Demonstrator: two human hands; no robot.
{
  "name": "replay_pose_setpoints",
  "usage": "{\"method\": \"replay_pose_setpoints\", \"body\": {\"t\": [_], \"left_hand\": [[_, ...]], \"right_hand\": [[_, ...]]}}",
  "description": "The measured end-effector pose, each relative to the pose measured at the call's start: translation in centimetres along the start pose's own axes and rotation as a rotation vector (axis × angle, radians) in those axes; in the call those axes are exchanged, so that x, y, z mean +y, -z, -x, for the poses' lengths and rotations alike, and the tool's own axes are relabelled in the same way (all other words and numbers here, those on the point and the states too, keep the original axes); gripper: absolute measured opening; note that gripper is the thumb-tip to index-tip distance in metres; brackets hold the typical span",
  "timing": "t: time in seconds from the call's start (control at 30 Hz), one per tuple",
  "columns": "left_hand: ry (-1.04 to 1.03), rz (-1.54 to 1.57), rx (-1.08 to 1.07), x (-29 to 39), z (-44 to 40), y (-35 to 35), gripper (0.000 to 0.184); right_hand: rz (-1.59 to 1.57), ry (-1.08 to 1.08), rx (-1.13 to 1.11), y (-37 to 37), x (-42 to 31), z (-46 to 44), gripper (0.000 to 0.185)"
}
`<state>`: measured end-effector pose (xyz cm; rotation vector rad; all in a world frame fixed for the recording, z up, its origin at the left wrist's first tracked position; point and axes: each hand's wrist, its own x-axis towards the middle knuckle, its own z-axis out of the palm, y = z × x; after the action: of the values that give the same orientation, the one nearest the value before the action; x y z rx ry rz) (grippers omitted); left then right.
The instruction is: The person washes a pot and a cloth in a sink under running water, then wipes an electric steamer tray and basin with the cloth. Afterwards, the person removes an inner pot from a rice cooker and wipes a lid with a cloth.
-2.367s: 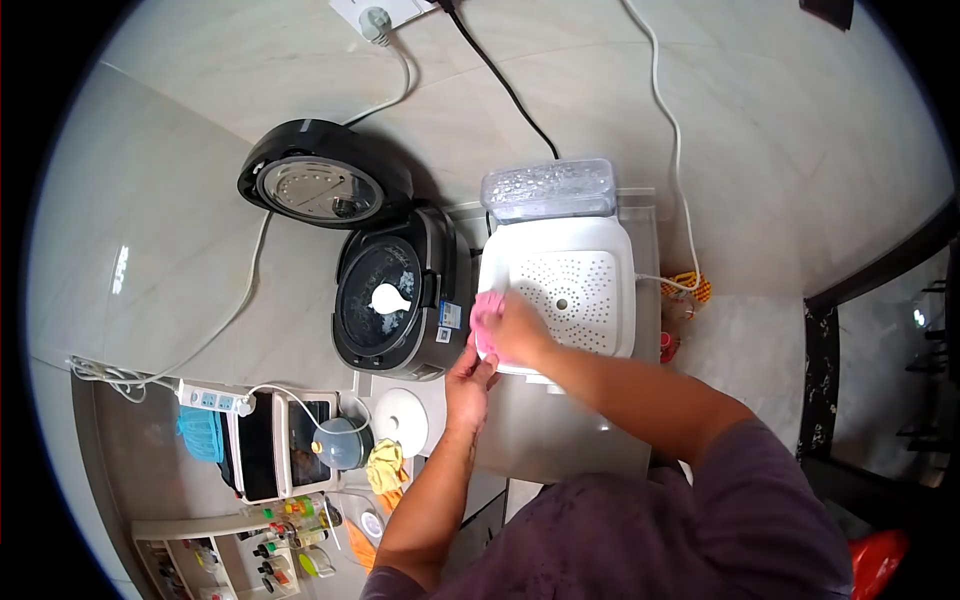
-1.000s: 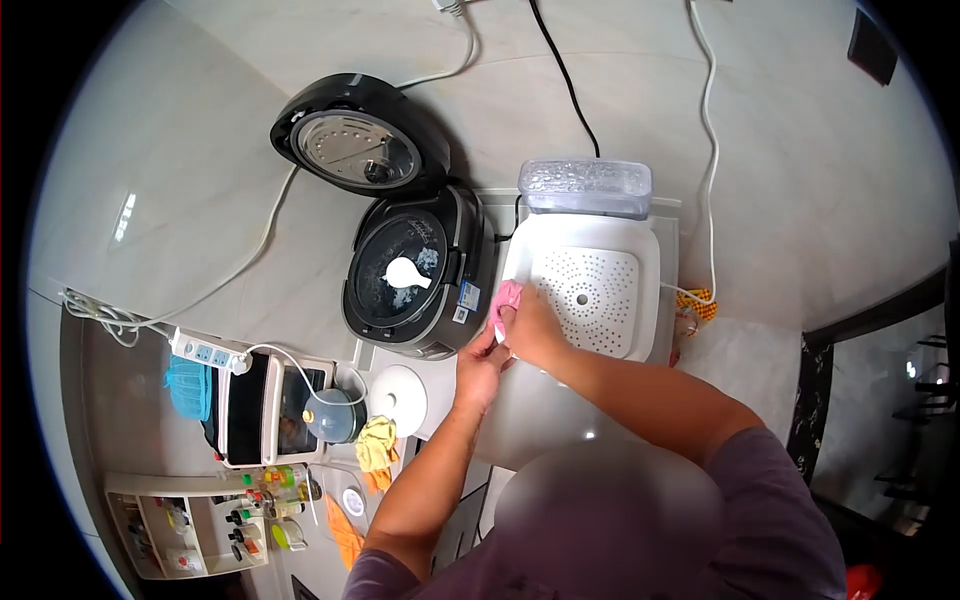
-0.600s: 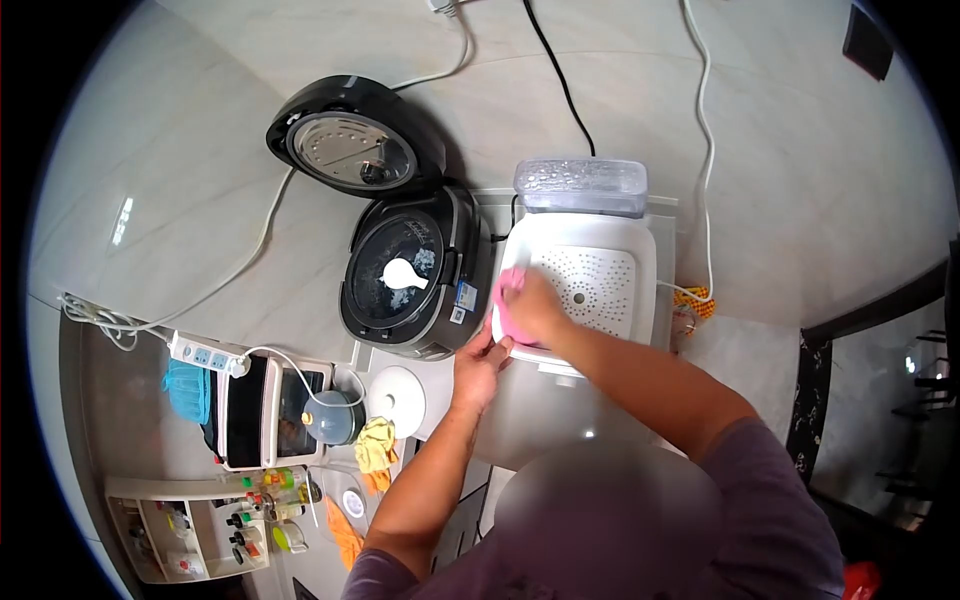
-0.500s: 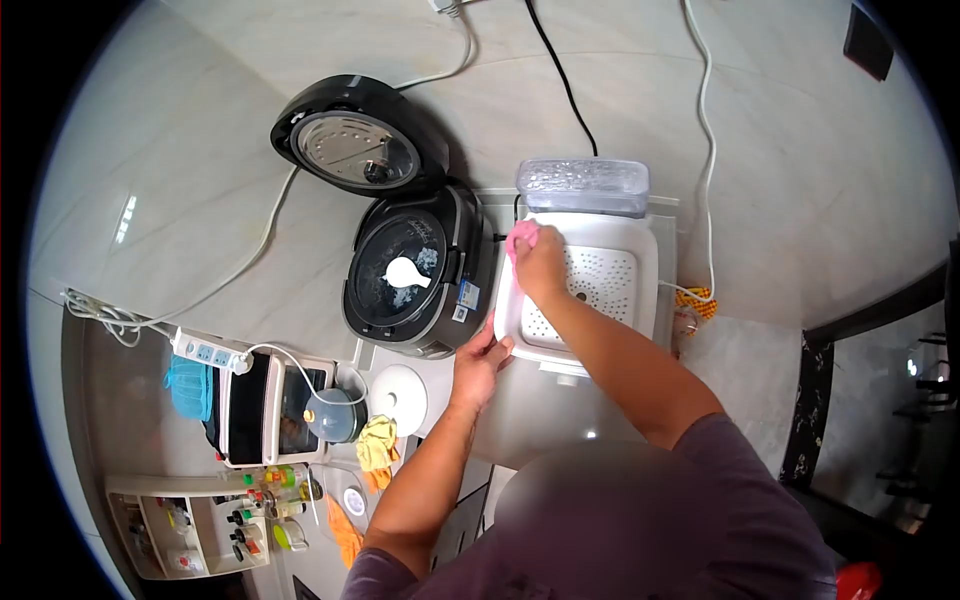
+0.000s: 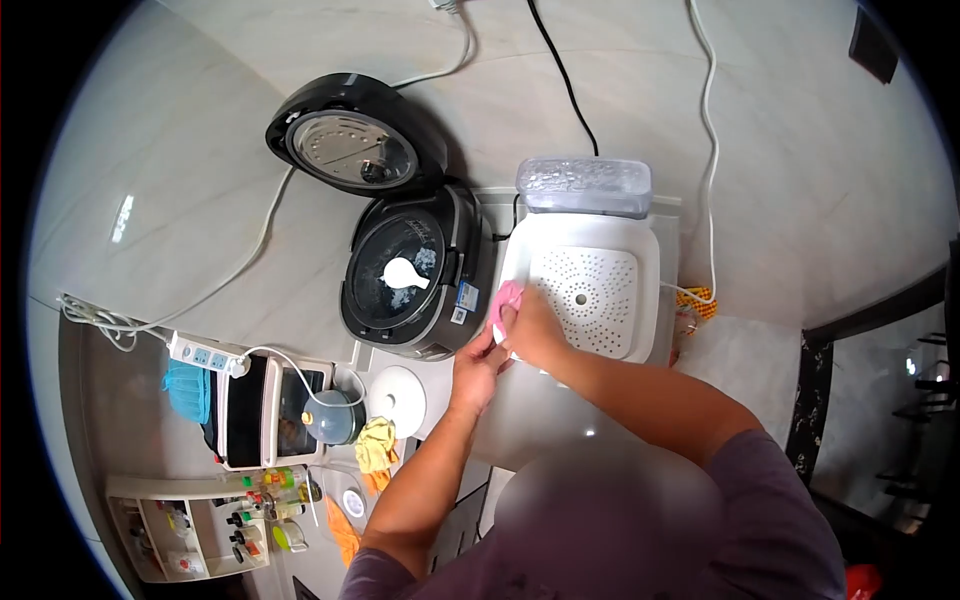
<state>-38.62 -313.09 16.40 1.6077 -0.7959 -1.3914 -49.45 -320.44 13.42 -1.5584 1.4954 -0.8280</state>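
A white basin-like appliance (image 5: 650, 270) with a perforated bottom (image 5: 600, 290) stands on the counter. My right hand (image 5: 535, 328) is closed on a pink cloth (image 5: 508, 296) and presses it against the basin's left wall, close to the front corner. At that same corner my left hand (image 5: 477, 368) grips the rim from outside, its fingers partly hidden behind the right hand. Just left of both hands is an open black rice cooker (image 5: 465, 240), its lid (image 5: 350, 150) raised. A white rice paddle (image 5: 402, 273) and some rice remnants lie inside the cooker.
Behind the basin sits a clear plastic container (image 5: 585, 185). A round white lid (image 5: 396, 402), a yellow cloth (image 5: 376, 445) and a dark jug (image 5: 333, 417) are at the lower left. Cords run along the wall, one to a power strip (image 5: 200, 351).
My right hand has slid the pink cloth along the basin's left wall from the back corner toward the front corner. My left hand stays at the front corner.
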Motion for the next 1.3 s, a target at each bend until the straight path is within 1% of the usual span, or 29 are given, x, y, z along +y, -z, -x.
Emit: {"method": "replay_pose_setpoints", "body": {"t": [0.07,0.13,0.17,0.2,0.27,0.33,0.37,0.4,0.47,0.5,0.57,0.6,0.67,0.73,0.77,0.8,0.87,0.93,0.97,1.0,1.07,1.13,1.17,1.2,1.27,1.3], "left_hand": [[-0.006,0.015,0.003,-0.6,-0.2,-0.1,0.052],[-0.015,0.028,0.017,-0.2,0.0,-0.1,0.052],[-0.014,0.043,0.015,-0.1,0.0,0.0,0.053],[-0.013,0.038,0.019,-0.1,0.2,0.0,0.053],[-0.01,0.03,0.023,0.3,0.2,-0.1,0.053],[0.005,0.021,0.007,0.3,0.1,0.1,0.053],[0.004,0.008,-0.009,0.2,0.0,0.3,0.053],[0.002,-0.006,-0.028,0.0,0.0,0.3,0.053],[0.0,0.014,-0.007,-0.6,-0.1,0.1,0.052],[-0.005,0.021,0.008,-0.6,-0.2,0.2,0.052],[-0.008,0.028,0.009,-0.1,-0.1,0.1,0.052],[-0.003,0.032,0.013,-0.1,0.1,0.1,0.053],[0.004,0.03,0.016,0.2,0.1,0.0,0.053],[0.017,0.036,0.018,0.3,0.1,0.0,0.053],[0.007,0.041,0.016,0.1,0.1,0.1,0.053],[0.004,0.023,0.008,-0.4,-0.2,0.3,0.053],[-0.005,-0.021,-0.017,-1.6,-1.0,0.8,0.053],[-0.026,0.044,0.031,-0.9,-0.1,-0.3,0.053],[-0.035,0.074,0.057,-0.4,0.2,-0.6,0.053],[-0.034,0.07,0.046,-0.1,0.2,-0.5,0.053],[-0.011,0.064,0.025,-0.1,0.3,-0.4,0.053],[0.001,0.065,0.019,-0.1,0.0,-0.2,0.053],[0.005,0.078,0.018,-0.1,0.0,-0.1,0.052],[0.01,0.097,0.021,-0.3,0.0,0.0,0.052],[0.013,0.156,-0.022,-1.4,-0.2,0.6,0.054],[0.01,0.184,-0.048,-1.9,-0.4,0.8,0.055]], "right_hand": [[-0.045,0.009,-0.104,1.0,0.3,-1.8,0.031],[-0.128,-0.042,0.047,2.0,-1.6,-3.9,0.028],[-0.198,0.08,0.251,0.1,0.2,-6.7,0.024],[-0.237,0.126,0.314,0.9,0.4,-8.5,0.021],[-0.182,0.038,0.265,-1.0,0.6,-7.6,0.02],[-0.068,0.003,0.033,0.3,-1.2,-2.5,0.022],[0.066,0.193,0.005,0.4,-0.5,-0.4,0.035],[-0.02,0.048,-0.058,0.5,-0.1,0.3,0.04],[-0.015,-0.071,-0.222,1.7,-0.3,-1.7,0.041],[-0.113,-0.086,-0.223,3.7,-2.0,-2.0,0.036],[-0.127,-0.1,0.039,2.1,-0.8,-5.9,0.031],[-0.112,0.019,0.249,1.0,1.1,-9.0,0.028],[-0.069,0.042,0.441,-0.8,1.2,-9.7,0.027],[-0.02,0.018,0.251,-0.4,-0.5,-5.3,0.025],[-0.117,-0.061,0.003,1.5,-1.6,-2.8,0.025],[-0.063,0.066,-0.105,1.9,-0.8,-1.2,0.026],[0.06,0.164,-0.172,1.8,1.6,-1.2,0.028],[-0.037,0.09,-0.125,4.8,-1.4,-2.8,0.029],[-0.134,0.241,0.138,3.0,0.1,-5.6,0.027],[0.031,0.386,0.265,3.4,-0.1,-8.1,0.034],[0.165,0.323,0.281,4.7,-3.1,-8.7,0.033],[0.21,0.31,0.265,1.6,-1.7,-8.3,0.035],[0.198,0.336,0.239,1.4,-1.6,-7.0,0.037],[0.158,0.303,0.12,1.6,-1.6,-5.4,0.039],[0.134,0.331,-0.072,2.4,-1.4,-1.6,0.038],[0.166,0.383,-0.109,2.4,-0.9,0.3,0.039]]}}
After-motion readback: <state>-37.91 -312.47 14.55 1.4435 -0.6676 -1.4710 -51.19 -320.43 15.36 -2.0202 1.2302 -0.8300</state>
